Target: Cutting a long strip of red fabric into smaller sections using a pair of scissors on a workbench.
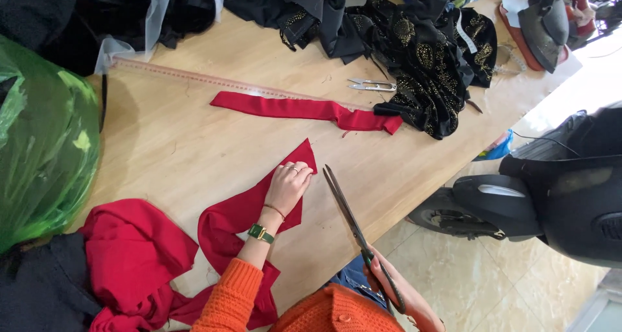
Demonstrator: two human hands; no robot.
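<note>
A bulging green translucent plastic bag (42, 150) stands at the table's left edge. A clear plastic bag (139, 27) holding dark cloth lies at the far left. A white label strip (464, 35) hangs on the black garment, far right.

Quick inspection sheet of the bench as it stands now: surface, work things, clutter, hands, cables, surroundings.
Surface: wooden table, mostly bare in the middle.
Job's things: red cloth flat at the near edge; scissors, blades closed.
Clutter: red strip, long ruler, thread snips, black gold-patterned fabric, green plastic bag, iron.
Hands: left hand presses the red cloth; right hand holds the scissors.
Cables: thin dark cable near the scooter.
Surroundings: black scooter on tiled floor.
</note>
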